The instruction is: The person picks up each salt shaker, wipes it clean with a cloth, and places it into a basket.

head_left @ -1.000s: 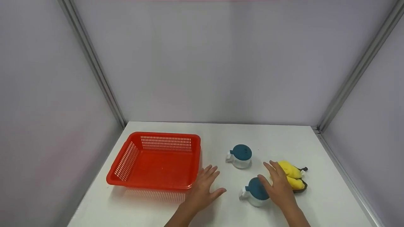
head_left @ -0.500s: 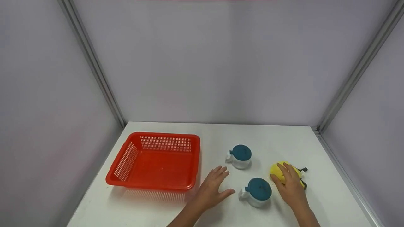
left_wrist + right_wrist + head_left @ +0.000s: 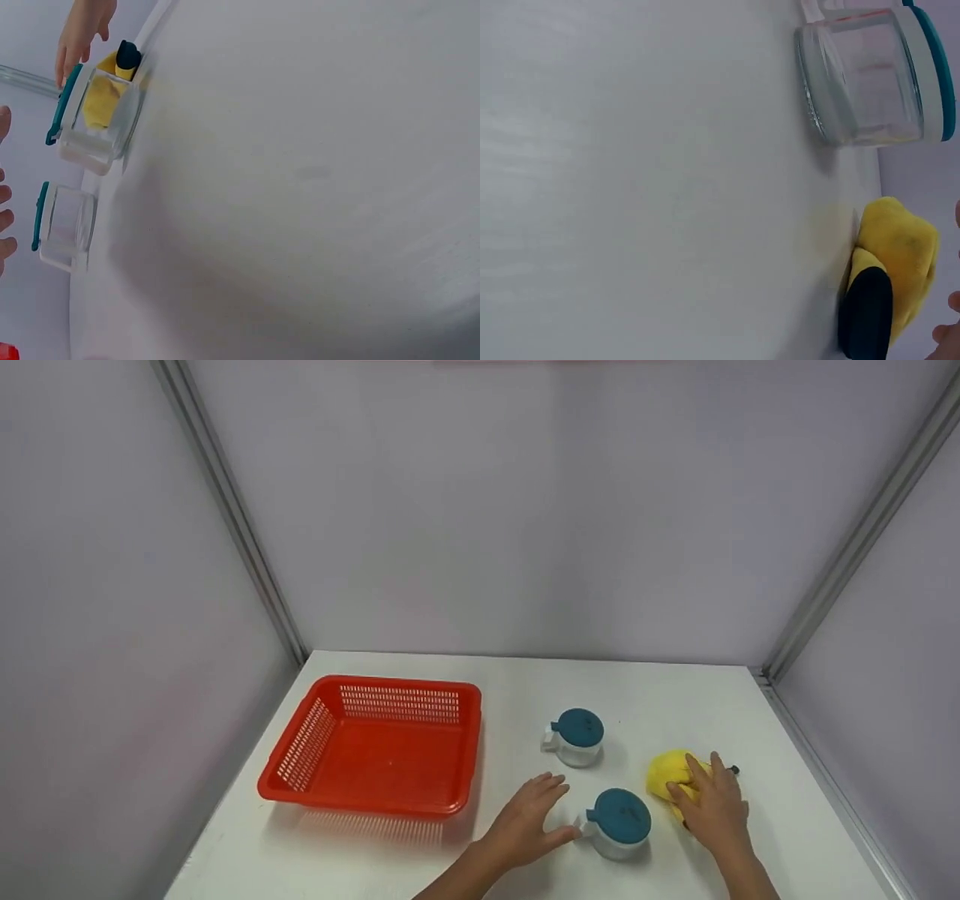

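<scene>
A yellow plush toy (image 3: 666,772), banana-like with dark tips, lies on the right of the table. My right hand (image 3: 716,814) is over it with fingers spread, covering much of it in the head view. In the right wrist view, my fingertips (image 3: 949,337) show a gap from the plush. My left hand (image 3: 529,823) hovers with straight fingers, thumb close to the white handle of the nearer glass jar (image 3: 622,817). That jar has a teal lid. A matching farther jar (image 3: 579,729) stands behind it. Both jars are upright.
A red plastic basket (image 3: 390,765) with slotted walls sits on the left of the white table (image 3: 360,870). Grey panels (image 3: 525,510) enclose the back and both sides.
The right hand has moved right, from above the nearer jar to over the yellow plush. The left hand has shifted right, away from the basket and closer to the nearer jar.
</scene>
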A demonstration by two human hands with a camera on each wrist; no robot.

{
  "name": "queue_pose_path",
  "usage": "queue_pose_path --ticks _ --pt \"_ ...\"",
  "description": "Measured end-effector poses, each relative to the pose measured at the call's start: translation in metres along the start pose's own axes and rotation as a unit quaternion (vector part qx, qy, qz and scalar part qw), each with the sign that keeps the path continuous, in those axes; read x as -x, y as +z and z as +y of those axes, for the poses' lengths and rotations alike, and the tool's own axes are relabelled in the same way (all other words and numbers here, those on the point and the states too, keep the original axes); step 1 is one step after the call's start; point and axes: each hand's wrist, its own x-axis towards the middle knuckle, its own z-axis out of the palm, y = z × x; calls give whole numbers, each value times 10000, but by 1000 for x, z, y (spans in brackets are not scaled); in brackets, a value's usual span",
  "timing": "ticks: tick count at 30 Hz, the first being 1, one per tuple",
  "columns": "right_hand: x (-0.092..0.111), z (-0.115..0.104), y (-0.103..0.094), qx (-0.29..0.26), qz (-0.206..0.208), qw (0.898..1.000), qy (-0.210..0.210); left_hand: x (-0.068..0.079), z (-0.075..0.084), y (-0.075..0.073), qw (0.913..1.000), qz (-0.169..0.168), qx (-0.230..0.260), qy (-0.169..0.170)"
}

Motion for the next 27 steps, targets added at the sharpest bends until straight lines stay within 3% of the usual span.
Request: queue_pose_path --ticks 7,18,27 --pt "-7 13 10 462 -608 9970 158 0 2 13 9987 -365 267 -255" --pt "-12 12 24 413 -610 9973 -66 -3 5 32 9885 -644 1037 -893" --pt "-17 13 24 110 -606 9980 124 -7 5 41 9911 -456 1011 -738"
